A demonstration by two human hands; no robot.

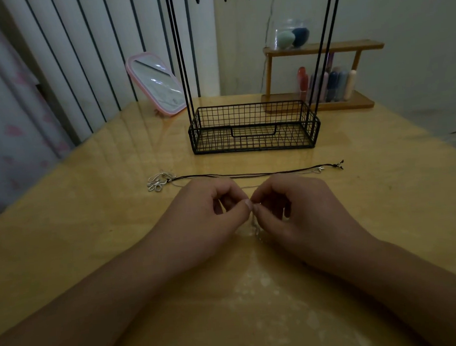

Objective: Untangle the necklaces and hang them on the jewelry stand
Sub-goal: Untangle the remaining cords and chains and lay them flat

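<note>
- Your left hand (210,209) & right hand (286,206) are pinching one thin silver chain (255,226) together, fingertips meeting.
- Other necklaces (248,174) are lying on worktop (90,238) (near jewelry stand (253,127)).

Dim light falls on a glossy yellow wooden bench (95,238) set against a pale plain wall (413,8). At the left hangs a white curtain with pink prints (8,130), beside white panelling with dark vertical stripes (98,60). A pink-framed tilted mirror (157,84) and a small wooden two-tier shelf (320,48) stand at the back.
</note>
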